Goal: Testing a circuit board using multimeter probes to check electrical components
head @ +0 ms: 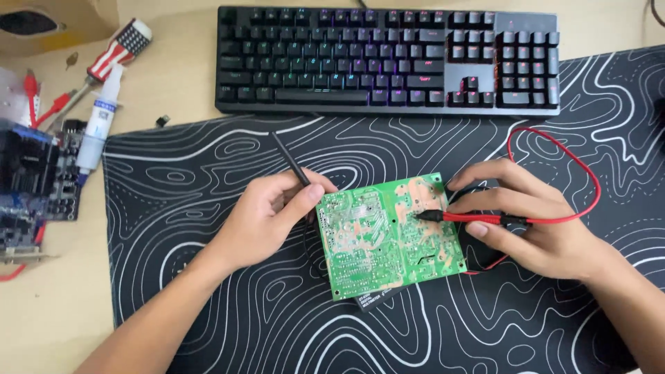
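Left grip (267,218) pinching black probe (289,160) at board (388,235) left edge; right grip (519,221) closed on red probe (471,218), tip touching board near right edge. Board tilted mid-mat (208,312), over a dark object. Keyboard (388,59) well behind; open mat in front, clutter far left on counter (41,305).

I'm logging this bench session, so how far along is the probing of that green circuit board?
Set up: the green circuit board lies solder side up on the black patterned mat. In hand: the right hand holds the red probe with its tip on the board's right part; the left hand holds the black probe at the board's left edge, tip hidden. Any reading isn't visible.
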